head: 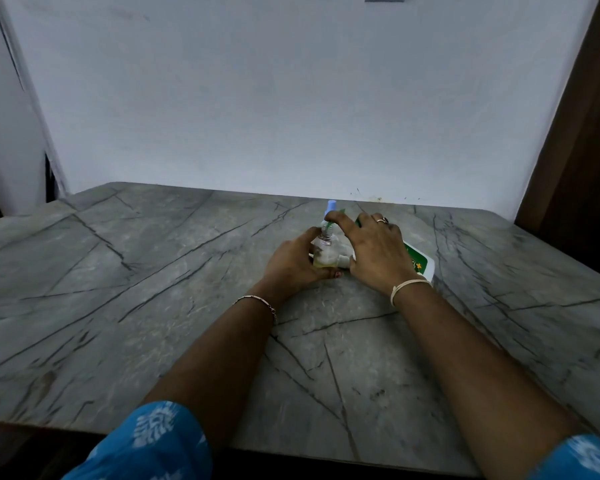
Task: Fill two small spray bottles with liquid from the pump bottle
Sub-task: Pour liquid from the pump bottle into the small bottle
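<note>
Both bare forearms reach forward, side by side. The left hand [297, 263] curls round the small spray bottle [324, 252] from its left. The right hand [378, 251], just right of the bottle, stretches its forefinger to the bottle's top, thumb hidden.

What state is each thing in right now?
small spray bottle: upright, neck uncapped, a little yellowish liquid at the bottom, gripped by the left hand.
blue spray top: just above that neck, right hand fingertip on it; pinch unclear.
pump bottle: behind the right hand, mostly hidden; tilted or lying, cannot tell.
</note>
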### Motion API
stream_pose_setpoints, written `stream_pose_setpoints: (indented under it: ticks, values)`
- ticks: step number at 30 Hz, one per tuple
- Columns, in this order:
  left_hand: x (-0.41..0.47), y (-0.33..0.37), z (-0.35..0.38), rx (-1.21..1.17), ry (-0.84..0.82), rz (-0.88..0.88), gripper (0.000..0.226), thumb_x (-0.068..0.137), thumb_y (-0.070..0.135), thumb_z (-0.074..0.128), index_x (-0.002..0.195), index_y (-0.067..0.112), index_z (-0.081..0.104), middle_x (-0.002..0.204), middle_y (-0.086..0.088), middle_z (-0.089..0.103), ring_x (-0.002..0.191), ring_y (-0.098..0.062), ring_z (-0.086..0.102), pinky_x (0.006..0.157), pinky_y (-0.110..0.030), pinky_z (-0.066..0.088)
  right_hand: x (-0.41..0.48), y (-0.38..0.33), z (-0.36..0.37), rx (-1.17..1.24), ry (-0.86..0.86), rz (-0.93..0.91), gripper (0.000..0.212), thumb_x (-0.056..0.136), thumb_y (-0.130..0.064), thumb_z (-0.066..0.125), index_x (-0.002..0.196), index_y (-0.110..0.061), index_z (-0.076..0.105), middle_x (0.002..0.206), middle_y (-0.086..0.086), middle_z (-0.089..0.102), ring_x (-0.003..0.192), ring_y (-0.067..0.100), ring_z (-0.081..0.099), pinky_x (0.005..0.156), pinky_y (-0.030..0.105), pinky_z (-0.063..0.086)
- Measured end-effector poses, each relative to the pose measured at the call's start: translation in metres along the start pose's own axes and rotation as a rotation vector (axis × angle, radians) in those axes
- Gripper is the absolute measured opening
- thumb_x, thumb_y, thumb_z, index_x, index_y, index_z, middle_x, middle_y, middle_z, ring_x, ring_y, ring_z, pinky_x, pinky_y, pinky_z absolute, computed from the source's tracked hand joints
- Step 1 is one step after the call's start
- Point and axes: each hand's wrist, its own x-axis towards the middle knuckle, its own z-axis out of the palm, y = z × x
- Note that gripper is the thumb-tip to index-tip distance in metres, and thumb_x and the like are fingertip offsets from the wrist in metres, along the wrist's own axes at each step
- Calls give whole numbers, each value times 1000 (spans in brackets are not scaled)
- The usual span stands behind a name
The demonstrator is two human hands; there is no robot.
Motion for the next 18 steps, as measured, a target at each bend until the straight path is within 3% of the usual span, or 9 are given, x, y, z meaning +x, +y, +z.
stream_pose_setpoints:
  ticks: [4,10,14,18]
  values:
    - [-1,1,1,11,5,-4,82,61,48,83,131,30,45,104,5,69,82,-9,62,67,-17,41,-1,1,-1,-21,-6,1,82,78,-25,70,144,-39,22,113,11,56,112,32,50,92,47,42]
    - [-2,2,0,1,7,-3,80,62,46,83,131,31,46,104,6,70,77,-5,59,64,-15,40,1,-1,-2,-5,-29,33,81,76,-22,71,142,-37,25,113,10,55,114,33,50,93,47,41]
    - [-1,2,0,-13,1,-9,81,61,46,83,131,30,46,106,3,70,89,-14,66,74,-22,48,4,-6,-1,-10,-13,42,77,74,-21,71,138,-32,30,113,9,56,113,32,50,90,46,41]
    - [-1,2,0,-17,7,-7,80,60,49,83,129,30,48,104,4,69,87,-13,65,72,-20,47,4,-6,1,-7,8,39,77,73,-20,71,137,-32,30,112,9,56,112,32,50,90,45,42]
